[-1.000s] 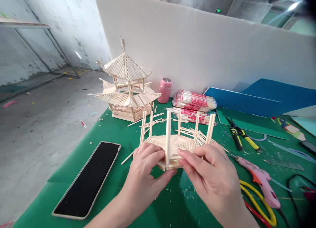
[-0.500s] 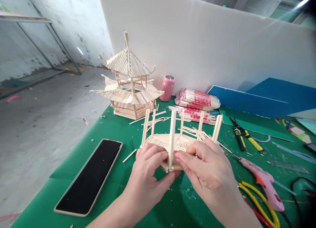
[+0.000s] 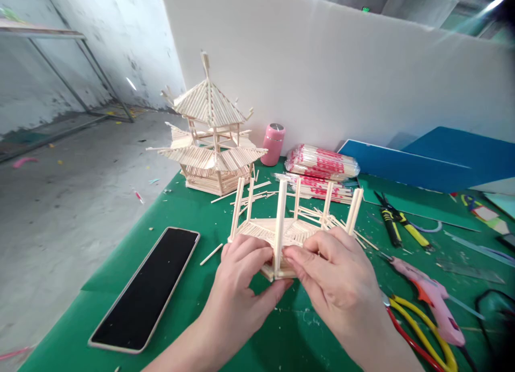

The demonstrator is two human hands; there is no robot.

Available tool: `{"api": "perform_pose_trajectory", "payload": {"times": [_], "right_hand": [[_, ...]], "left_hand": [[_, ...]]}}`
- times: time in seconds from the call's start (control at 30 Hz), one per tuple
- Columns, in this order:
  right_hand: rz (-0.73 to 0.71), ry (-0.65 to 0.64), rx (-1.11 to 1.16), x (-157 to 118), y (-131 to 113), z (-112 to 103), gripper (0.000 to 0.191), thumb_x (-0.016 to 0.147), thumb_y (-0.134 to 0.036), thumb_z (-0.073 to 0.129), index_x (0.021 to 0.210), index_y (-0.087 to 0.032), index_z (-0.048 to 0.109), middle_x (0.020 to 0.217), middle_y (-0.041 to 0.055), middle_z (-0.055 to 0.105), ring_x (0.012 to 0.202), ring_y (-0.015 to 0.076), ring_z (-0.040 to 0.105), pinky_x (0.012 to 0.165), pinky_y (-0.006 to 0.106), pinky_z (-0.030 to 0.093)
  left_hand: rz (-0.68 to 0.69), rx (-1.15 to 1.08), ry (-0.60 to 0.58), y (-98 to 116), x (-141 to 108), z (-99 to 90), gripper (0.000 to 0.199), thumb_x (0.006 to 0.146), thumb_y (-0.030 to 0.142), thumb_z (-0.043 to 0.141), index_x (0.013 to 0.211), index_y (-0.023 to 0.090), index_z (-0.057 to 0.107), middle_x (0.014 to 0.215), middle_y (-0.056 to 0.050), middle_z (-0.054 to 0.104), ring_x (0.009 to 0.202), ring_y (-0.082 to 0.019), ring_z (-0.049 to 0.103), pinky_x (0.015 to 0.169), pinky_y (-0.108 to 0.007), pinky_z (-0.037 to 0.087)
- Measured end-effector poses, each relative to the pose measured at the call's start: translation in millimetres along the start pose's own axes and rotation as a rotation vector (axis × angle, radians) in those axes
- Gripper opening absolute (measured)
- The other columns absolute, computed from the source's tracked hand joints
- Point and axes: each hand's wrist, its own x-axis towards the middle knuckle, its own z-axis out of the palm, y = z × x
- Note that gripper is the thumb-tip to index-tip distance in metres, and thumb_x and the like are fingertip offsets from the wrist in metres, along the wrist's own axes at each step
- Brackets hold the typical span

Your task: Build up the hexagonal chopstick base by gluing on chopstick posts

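Between my hands is a many-sided pavilion base (image 3: 263, 230) built from thin wooden sticks, with upright posts at its corners. My left hand (image 3: 241, 278) grips its front left edge, thumb low at the front rim and fingers on top. My right hand (image 3: 340, 278) is closed at the front right edge, its fingertips pinched just beside the front post (image 3: 280, 216). Whether a small loose stick is between those fingertips is hidden. Behind to the left stands a two-tiered stick pavilion (image 3: 213, 157) with a pointed roof.
A phone (image 3: 147, 289) lies at left on the green table (image 3: 177, 329). To the right are a pink glue gun (image 3: 432, 299), yellow-and-red pliers (image 3: 426, 329) and black-and-yellow cutters (image 3: 396, 221). Farther back are bagged sticks (image 3: 322, 162), a pink bottle (image 3: 273, 145) and blue boards (image 3: 402, 165).
Almost nothing differs. Both hands keep their hold at the front of the pavilion base, whose posts have shifted only very slightly.
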Motion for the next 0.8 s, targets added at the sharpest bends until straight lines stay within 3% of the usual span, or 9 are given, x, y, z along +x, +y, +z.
{"api": "perform_pose_trajectory", "payload": {"times": [0.8], "right_hand": [[0.012,0.009,0.004,-1.8,-0.5,0.4,0.014,0.077,-0.011,0.054,0.071,-0.017,0.064,0.06,0.0022,0.052,0.062,0.0143,0.041,0.055,0.027,0.031]], "left_hand": [[-0.013,0.003,-0.006,1.5,-0.7,-0.8,0.009,0.067,0.015,0.065,0.073,0.015,0.059,0.069,-0.003,0.057,0.071,-0.019,0.051,0.064,-0.036,0.042]]}}
